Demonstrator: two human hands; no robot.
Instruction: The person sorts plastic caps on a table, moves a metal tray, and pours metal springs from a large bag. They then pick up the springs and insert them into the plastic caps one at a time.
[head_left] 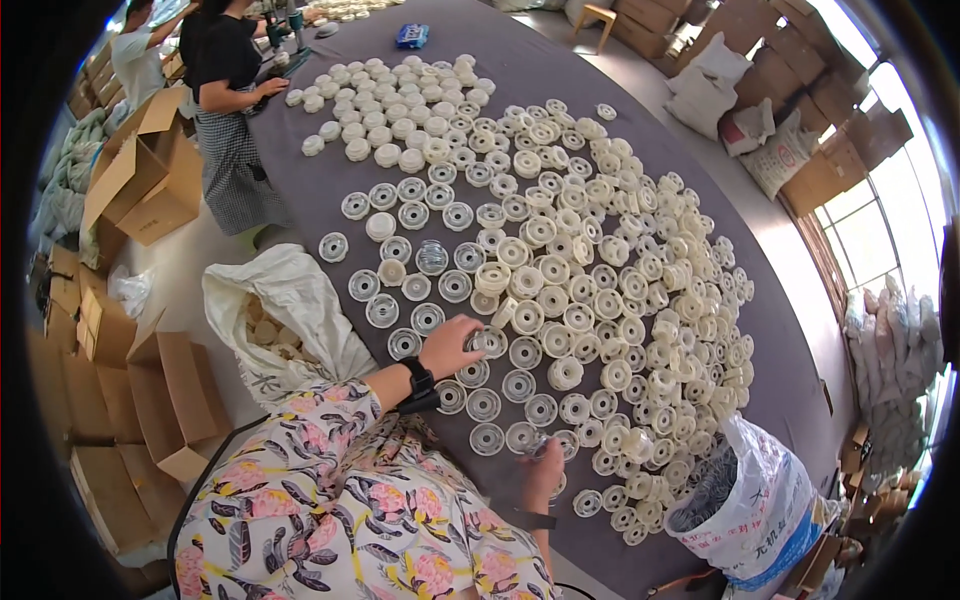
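Observation:
My left hand (452, 345) is closed at the edge of a round, pale plastic part (489, 342). A small grey, shiny piece shows at its fingertips, too small to name. Farther right and nearer to me, my right hand (545, 470) pinches something small and shiny above another plastic part (521, 437); its kind is unclear. Wheel-shaped plastic parts (519, 385) lie loosely spread around both hands. Beyond my left hand, a silvery ribbed piece, perhaps stacked rings (432, 257), sits among them.
Plastic parts (690, 330) heap up across the grey-covered table (330, 140). A white bag (765, 500) of dark grey rings (706, 490) stands at the lower right. Left are an open sack (300, 290) and cardboard boxes (150, 175). A person (230, 90) stands at the far left edge.

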